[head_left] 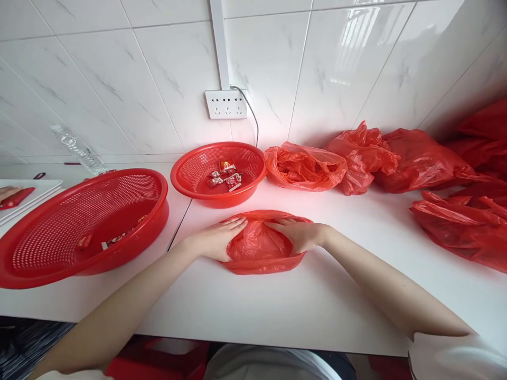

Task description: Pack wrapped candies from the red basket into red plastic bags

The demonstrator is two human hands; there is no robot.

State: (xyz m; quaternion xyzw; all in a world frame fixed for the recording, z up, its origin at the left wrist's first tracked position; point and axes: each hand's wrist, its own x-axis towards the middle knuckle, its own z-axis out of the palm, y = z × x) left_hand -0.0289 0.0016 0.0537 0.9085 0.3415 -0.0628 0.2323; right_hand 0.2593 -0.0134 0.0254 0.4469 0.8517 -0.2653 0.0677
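A red plastic bag lies on the white table in front of me, its mouth spread wide and its edge turned outward. My left hand rests at the bag's left side, fingers stretched out across the rim into the mouth. At the opposite side, my right hand reaches in the same way, with fingers extended and apart from the thumb. Both hands touch the plastic without closing around it. Crinkled red film shows inside the bag between them.
A red basket with several small wrapped packets stands behind the bag. A larger red basket is at left, near a clear bottle. Filled red bags line the right. Another person's hand touches a red packet at far left.
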